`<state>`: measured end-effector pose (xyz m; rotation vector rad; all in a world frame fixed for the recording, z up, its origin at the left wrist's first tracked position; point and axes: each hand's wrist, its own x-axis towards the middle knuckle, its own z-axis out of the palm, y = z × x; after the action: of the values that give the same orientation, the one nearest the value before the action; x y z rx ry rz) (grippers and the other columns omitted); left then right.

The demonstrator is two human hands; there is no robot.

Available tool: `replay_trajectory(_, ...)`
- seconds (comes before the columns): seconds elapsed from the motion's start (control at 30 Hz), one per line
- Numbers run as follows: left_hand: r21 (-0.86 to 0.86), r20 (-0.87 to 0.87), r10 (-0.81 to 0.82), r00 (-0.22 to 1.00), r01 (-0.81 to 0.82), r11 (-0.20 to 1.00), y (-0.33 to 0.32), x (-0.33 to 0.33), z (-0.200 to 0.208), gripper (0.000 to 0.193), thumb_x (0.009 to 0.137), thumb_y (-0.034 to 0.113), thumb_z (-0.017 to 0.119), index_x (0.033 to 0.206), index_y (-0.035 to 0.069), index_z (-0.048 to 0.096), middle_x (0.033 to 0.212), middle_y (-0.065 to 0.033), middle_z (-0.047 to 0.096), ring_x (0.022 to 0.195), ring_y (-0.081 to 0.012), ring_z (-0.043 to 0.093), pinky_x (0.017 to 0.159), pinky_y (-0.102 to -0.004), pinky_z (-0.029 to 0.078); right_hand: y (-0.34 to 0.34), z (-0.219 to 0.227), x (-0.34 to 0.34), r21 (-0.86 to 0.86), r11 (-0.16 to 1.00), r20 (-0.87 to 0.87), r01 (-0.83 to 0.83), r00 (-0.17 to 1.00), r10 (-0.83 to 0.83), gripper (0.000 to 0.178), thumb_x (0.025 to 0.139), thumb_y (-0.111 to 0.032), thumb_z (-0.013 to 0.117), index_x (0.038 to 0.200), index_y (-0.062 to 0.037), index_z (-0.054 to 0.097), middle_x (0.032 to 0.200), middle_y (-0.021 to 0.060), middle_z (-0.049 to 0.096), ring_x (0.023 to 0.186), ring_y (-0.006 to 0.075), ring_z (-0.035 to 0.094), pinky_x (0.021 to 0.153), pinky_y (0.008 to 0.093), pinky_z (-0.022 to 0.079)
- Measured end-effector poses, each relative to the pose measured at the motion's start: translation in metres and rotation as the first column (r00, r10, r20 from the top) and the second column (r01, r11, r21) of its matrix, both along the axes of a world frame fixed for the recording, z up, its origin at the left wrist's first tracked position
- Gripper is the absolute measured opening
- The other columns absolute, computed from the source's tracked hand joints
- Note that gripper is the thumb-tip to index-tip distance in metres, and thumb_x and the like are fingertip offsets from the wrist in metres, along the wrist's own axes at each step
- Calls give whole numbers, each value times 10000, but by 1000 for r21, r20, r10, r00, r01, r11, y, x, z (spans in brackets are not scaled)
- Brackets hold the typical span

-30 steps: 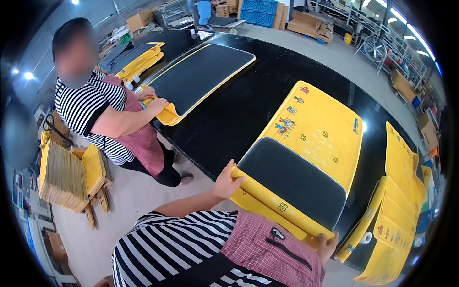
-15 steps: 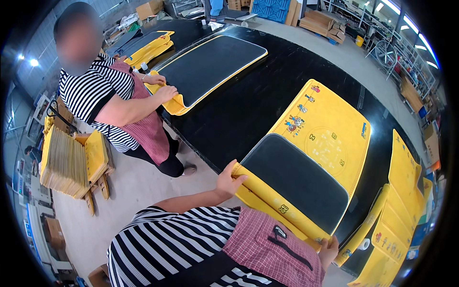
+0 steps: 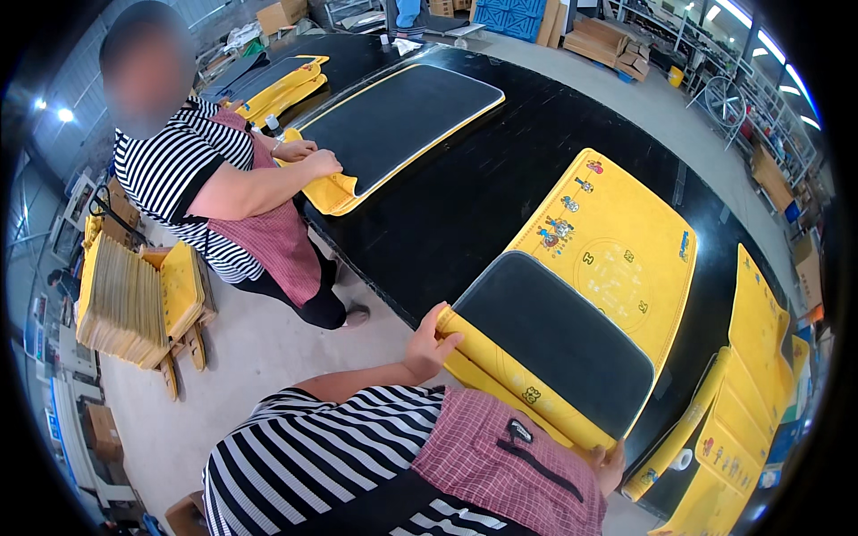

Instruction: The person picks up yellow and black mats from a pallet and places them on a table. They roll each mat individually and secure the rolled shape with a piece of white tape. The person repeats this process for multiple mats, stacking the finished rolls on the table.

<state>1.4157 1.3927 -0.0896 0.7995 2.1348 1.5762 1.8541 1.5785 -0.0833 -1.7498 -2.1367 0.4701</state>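
In front of me lies a yellow printed sheet with small cartoon figures, its near part curled over toward me. A black rounded-corner panel rests on it, next to the curled fold. My left hand is closed on the left end of the fold, thumb on top and fingers around the edge. At the right end, my right hand pinches the corner of the same fold, its fingers partly hidden. Below the fold, part of the sheet hangs at the table edge by my pink checked apron.
At the left, a co-worker in stripes handles another yellow sheet with a black panel. The black table runs between us. More yellow sheets lie at the right, and a stack stands on a pallet jack.
My hands keep their hold on the fold with barely any movement. The co-worker's hands have shifted slightly to the right along their sheet's near edge.
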Motion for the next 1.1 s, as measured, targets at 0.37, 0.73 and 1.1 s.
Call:
replay_trajectory(0.37,94,89,-10,996,2,996,0,5,-17,694,974,173,658,1546,-12,312,1451,-217,454,1305,-299,522,1093,-383,454,-2,31,-10,-46,999,168,-26,985,33,586,924,-320,715,1419,-41,572,1094,202,659,978,384,664,845,465,541)
replay_trajectory(0.73,-318,-759,-200,620,-85,944,23,9,38,452,936,138,636,1387,114,626,1579,-225,386,1474,-474,309,1206,-574,230,1,32,-15,-17,997,160,-69,985,71,522,961,-299,656,1414,-53,569,1088,182,627,1020,374,613,871,461,515)
replay_trajectory(1.1,-651,-560,-727,397,333,682,118,35,49,812,954,673,528,1584,175,411,1686,-155,277,1562,-425,187,1188,-746,24,83,25,-58,288,949,243,-126,968,55,494,988,-290,636,1453,-134,578,1172,160,611,1118,358,580,983,478,449)
